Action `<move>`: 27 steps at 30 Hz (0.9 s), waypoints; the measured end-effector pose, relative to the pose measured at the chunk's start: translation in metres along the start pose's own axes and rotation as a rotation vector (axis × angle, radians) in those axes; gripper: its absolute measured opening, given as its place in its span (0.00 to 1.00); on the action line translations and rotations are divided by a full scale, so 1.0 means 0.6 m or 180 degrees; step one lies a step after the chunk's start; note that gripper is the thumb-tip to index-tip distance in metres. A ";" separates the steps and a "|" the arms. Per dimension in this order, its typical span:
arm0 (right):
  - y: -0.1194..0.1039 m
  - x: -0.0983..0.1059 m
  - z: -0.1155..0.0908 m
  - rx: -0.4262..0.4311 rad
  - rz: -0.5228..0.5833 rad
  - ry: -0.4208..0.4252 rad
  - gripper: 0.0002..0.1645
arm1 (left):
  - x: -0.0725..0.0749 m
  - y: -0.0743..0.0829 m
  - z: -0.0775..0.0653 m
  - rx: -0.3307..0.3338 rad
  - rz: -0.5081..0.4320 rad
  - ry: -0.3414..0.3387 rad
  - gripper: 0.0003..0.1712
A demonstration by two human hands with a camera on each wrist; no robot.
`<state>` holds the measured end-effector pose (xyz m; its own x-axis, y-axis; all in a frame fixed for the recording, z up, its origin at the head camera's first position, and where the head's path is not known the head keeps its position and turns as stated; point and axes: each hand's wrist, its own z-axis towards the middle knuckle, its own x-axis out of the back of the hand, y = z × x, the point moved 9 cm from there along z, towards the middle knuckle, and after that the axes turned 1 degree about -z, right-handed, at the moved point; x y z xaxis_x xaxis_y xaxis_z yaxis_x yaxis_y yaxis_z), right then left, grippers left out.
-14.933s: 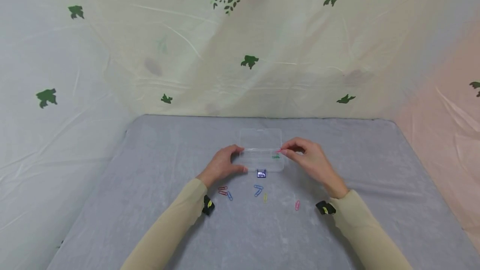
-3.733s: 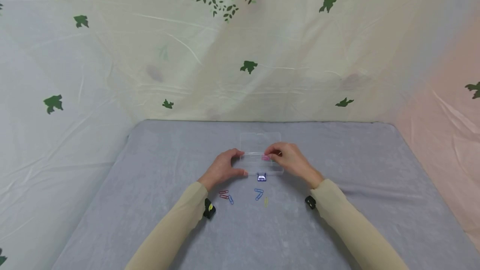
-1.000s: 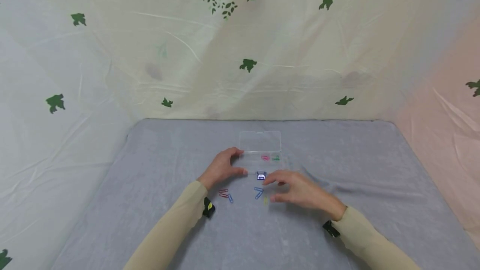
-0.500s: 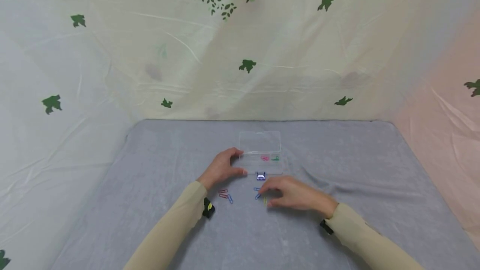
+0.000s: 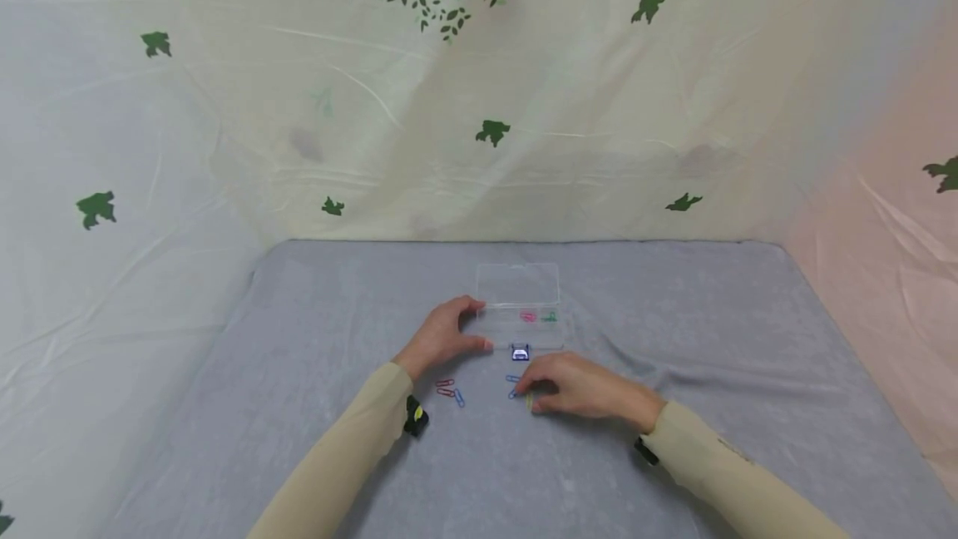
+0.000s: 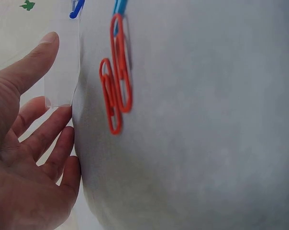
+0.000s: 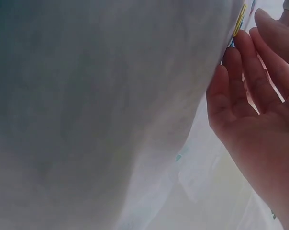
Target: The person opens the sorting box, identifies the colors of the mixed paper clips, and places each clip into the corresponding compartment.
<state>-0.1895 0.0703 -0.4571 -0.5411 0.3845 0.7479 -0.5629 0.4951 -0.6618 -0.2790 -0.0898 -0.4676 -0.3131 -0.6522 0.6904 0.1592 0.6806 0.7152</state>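
My left hand (image 5: pixel 441 335) grips the left end of a clear, lidded plastic box (image 5: pixel 497 338), thumb at the front and fingers behind. Its lid (image 5: pixel 518 283) stands open at the back. Inside lie pink paper clips (image 5: pixel 528 317) and, to their right, green ones (image 5: pixel 550 317). My right hand (image 5: pixel 587 388) is lowered at a yellow paper clip (image 5: pixel 529 403); in the right wrist view the yellow clip (image 7: pixel 239 20) lies by the fingertips, with the thumb apart. Blue paper clips (image 5: pixel 512 378) lie just left of these fingers, partly covered.
Red paper clips (image 5: pixel 445 388) and a blue paper clip (image 5: pixel 460 398) lie on the grey cloth (image 5: pixel 359 289) by the left wrist. A dark blue clasp (image 5: pixel 520 352) sticks out at the box's front. A pale curtain (image 5: pixel 419 148) hangs behind the table.
Pink clips now lie in the box, and the loose pink one is gone from the cloth. My right hand has come from the box to the yellow clip; the left hand stays put.
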 end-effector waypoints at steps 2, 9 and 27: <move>0.001 -0.003 0.001 -0.0038 -0.0046 -0.0035 0.15 | 0.000 0.000 0.000 -0.0008 0.0005 0.0003 0.38; 0.000 -0.008 0.005 0.0009 -0.0285 -0.0045 0.13 | -0.002 -0.001 0.001 0.0001 -0.0014 -0.0011 0.39; 0.009 -0.012 0.002 -0.0312 -0.0243 -0.0096 0.09 | 0.000 -0.001 0.000 -0.0020 -0.0096 0.0013 0.39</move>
<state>-0.1894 0.0696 -0.4663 -0.5185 0.3198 0.7930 -0.5402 0.5963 -0.5937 -0.2790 -0.0900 -0.4681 -0.3141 -0.6737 0.6690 0.1557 0.6586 0.7363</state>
